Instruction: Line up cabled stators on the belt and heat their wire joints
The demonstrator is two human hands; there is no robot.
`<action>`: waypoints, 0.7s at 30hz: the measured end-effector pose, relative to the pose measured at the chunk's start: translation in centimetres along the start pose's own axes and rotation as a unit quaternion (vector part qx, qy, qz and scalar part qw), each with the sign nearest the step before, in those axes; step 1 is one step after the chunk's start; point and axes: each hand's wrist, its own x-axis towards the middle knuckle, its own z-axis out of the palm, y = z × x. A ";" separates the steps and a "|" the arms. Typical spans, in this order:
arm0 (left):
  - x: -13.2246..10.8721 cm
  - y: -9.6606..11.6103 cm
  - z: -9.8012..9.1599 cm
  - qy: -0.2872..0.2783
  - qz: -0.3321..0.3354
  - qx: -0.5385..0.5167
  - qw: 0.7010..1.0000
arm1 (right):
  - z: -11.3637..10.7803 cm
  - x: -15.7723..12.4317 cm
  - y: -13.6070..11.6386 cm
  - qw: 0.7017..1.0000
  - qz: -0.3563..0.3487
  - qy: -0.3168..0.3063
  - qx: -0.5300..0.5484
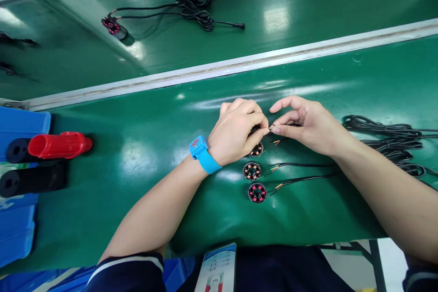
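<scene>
My left hand (241, 125), with a blue wristband (205, 154), is closed, thumb and forefinger pinching a thin wire end. Just to its right, the thumb and a finger of my right hand (306, 123) pinch the wire too, other fingers curved apart. Black cable passes under the right hand. Beneath my left fingers is a copper-wound motor stator (256, 149), partly covered. Nearer me lie another copper stator (252, 171) and a pink-wound stator (257, 193), each beside a black cable with red and yellow wire ends.
Coiled black cables (386, 134) lie at the right. A red plastic housing (58, 145) and a black cylinder (34, 179) sit at the left by blue bins (17, 235). Past a metal rail (205, 70), a motor part (114, 27) with cables (196, 9) rests on green matting.
</scene>
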 end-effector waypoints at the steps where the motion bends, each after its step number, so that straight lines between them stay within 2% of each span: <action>1: 0.0 0.0 0.0 -0.004 0.009 0.005 1.000 | 0.0 0.0 0.0 1.000 0.000 -0.001 0.000; 6: 0.0 -0.2 -0.2 -0.017 0.024 0.017 0.999 | 0.0 0.0 0.0 1.000 0.001 -0.009 0.007; 10: 0.1 -0.6 -0.9 -0.042 -0.006 -0.001 0.999 | -0.1 0.0 0.2 1.000 -0.001 -0.011 0.004; 14: -0.2 -0.9 -2.5 -0.052 -0.039 0.006 0.998 | 0.0 0.0 0.1 1.000 0.001 -0.008 0.003; 18: -1.0 0.2 -4.3 -0.060 -0.044 0.064 0.995 | -0.4 -0.5 -0.4 0.999 -0.004 -0.023 -0.038; 21: -2.1 1.8 -5.6 -0.084 -0.021 0.113 0.990 | -1.4 -1.1 -1.0 0.994 -0.045 -0.007 -0.102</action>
